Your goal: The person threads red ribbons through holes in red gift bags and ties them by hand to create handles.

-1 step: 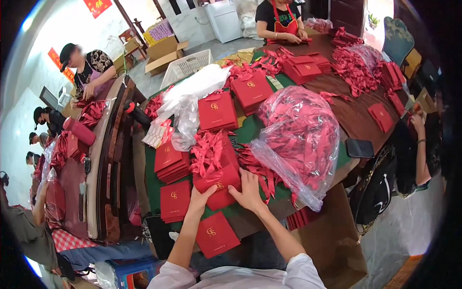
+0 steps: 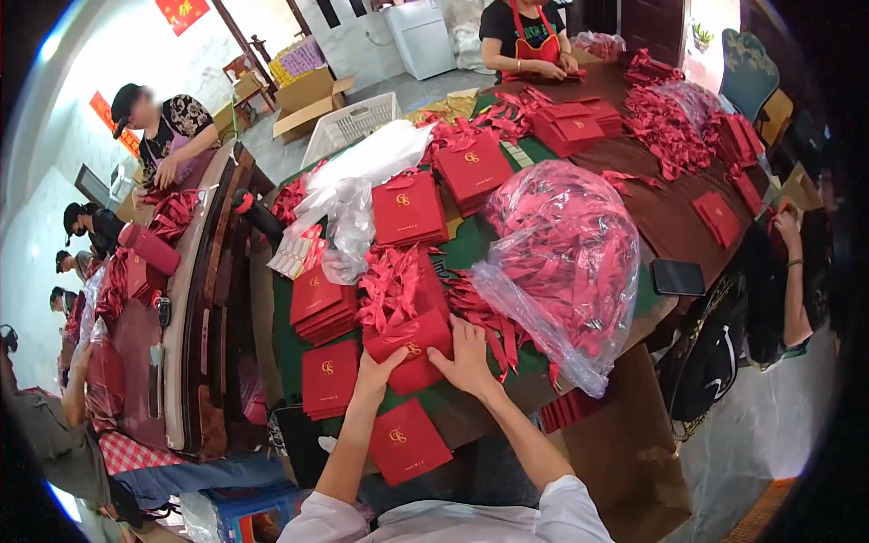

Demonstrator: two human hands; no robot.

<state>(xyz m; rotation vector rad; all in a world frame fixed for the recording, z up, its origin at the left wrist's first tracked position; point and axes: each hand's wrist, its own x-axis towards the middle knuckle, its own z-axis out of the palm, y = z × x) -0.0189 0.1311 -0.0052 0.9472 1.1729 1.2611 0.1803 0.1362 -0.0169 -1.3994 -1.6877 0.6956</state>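
Observation:
A red paper gift bag [image 2: 418, 373] with a gold emblem lies at the table's near edge, between my two hands. My left hand [image 2: 380, 369] is closed on its left side, thumb on the front face. The right side is gripped by my right hand [image 2: 467, 364], its thumb also on the front and its fingers reaching along the edge. Behind the bag's top edge rises a tangle of red ribbons [image 2: 391, 285]. Just below my hands is another flat red bag [image 2: 409, 443]. Left of my left hand sits a small stack of red bags [image 2: 329, 378].
A clear plastic sack of red ribbons [image 2: 566, 262] bulges to the right, near a black phone [image 2: 678, 278]. Farther back are stacked bags [image 2: 472, 172] and white plastic film [image 2: 362, 176]. A cardboard box [image 2: 625, 443] stands below the table's right edge. Other people work around the tables.

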